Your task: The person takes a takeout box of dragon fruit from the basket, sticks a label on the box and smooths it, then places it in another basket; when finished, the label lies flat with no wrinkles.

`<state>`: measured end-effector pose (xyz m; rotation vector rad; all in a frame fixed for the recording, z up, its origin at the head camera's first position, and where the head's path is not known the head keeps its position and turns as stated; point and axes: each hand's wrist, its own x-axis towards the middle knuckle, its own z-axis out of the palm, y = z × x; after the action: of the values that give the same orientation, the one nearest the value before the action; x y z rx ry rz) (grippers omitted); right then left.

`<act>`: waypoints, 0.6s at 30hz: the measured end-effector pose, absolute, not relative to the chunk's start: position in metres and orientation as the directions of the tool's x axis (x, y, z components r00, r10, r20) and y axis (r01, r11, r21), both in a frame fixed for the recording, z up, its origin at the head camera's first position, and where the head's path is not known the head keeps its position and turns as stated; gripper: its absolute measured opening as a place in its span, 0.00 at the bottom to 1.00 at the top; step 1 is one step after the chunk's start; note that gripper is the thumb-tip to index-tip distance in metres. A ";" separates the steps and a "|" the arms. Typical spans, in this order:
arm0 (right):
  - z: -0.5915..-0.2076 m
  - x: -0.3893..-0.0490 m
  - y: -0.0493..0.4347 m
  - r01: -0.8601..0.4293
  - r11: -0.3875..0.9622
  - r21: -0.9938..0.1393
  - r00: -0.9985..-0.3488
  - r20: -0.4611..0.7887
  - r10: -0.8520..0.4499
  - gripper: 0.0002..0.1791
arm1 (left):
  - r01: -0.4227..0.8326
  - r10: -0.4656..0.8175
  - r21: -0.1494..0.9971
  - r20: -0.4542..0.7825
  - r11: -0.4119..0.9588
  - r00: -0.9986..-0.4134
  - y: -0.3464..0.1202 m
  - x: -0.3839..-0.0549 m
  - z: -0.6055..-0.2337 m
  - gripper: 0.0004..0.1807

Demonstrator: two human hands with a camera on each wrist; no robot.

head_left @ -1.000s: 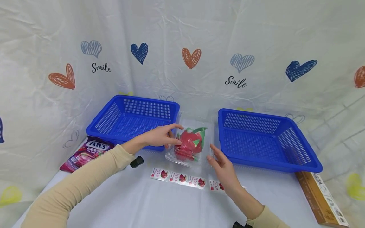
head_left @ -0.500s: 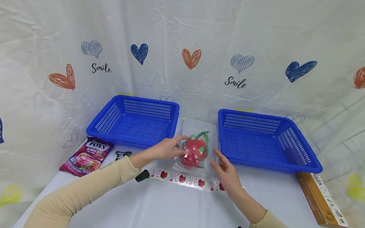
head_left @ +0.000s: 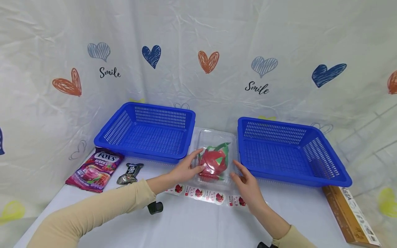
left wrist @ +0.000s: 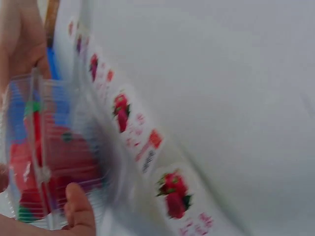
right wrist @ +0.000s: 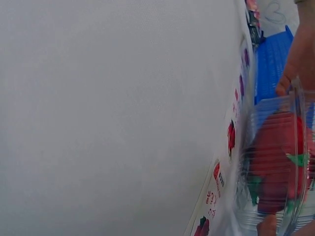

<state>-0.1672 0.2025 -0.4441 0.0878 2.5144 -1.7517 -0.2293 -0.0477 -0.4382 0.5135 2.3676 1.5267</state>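
Note:
A clear plastic clamshell box [head_left: 214, 136] with a red, green-tipped dragon fruit [head_left: 214, 160] inside lies between the two blue baskets. My left hand [head_left: 186, 168] holds the box's left side, thumb toward the front and index finger toward the back. On the opposite side, my right hand [head_left: 248, 186] grips the edge with thumb and fingers. In the left wrist view the box's rims meet along a seam, with the left thumb [left wrist: 78, 209] right at the wall. Just in front runs a strip of dragon fruit stickers [head_left: 198, 193], partly behind my right hand.
A blue basket [head_left: 102, 143] stands at the back left and another blue basket [head_left: 336, 179] at the back right. A purple Fox's candy bag [head_left: 94, 170] and a small dark packet [head_left: 130, 173] lie at the left. A long brown-and-white box [head_left: 347, 213] lies at the right.
The box has shifted right and toward me, and it sits straighter. My left hand has moved with it, uncovering the dark packet. My right hand has moved slightly right.

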 end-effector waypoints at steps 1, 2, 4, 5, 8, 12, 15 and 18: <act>-0.444 -0.167 0.202 0.090 0.351 -0.932 -0.995 -0.095 0.004 0.30 | 0.138 0.427 0.924 -0.030 0.358 -0.904 -0.048 -0.228 -0.440 0.36; -0.444 -0.167 0.201 0.090 0.354 -0.931 -0.995 -0.095 0.003 0.30 | 0.134 0.420 0.932 -0.021 0.337 -0.907 -0.048 -0.226 -0.442 0.35; -0.443 -0.167 0.200 0.088 0.361 -0.928 -0.996 -0.094 0.000 0.30 | 0.129 0.405 0.944 -0.004 0.302 -0.914 -0.048 -0.225 -0.446 0.34; -0.442 -0.167 0.199 0.087 0.363 -0.928 -0.996 -0.094 -0.002 0.30 | 0.125 0.399 0.949 -0.001 0.289 -0.917 -0.048 -0.225 -0.447 0.34; -0.441 -0.169 0.198 0.085 0.362 -0.928 -0.995 -0.095 -0.009 0.30 | 0.117 0.384 0.957 0.007 0.264 -0.923 -0.047 -0.225 -0.450 0.34; -0.442 -0.172 0.196 0.080 0.354 -0.932 -0.996 -0.089 -0.011 0.29 | 0.120 0.376 0.961 0.018 0.249 -0.927 -0.046 -0.227 -0.451 0.33; -0.443 -0.174 0.196 0.075 0.353 -0.933 -0.996 -0.084 -0.012 0.29 | 0.129 0.371 0.961 0.030 0.246 -0.928 -0.046 -0.230 -0.454 0.34; -0.443 -0.176 0.196 0.069 0.372 -0.926 -0.996 -0.083 -0.024 0.29 | 0.145 0.367 0.960 0.048 0.241 -0.929 -0.046 -0.234 -0.458 0.34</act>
<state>-0.1764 0.1957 -0.4435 0.0416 2.5328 -1.7152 -0.2341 -0.0458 -0.4579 0.4853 2.3209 1.7621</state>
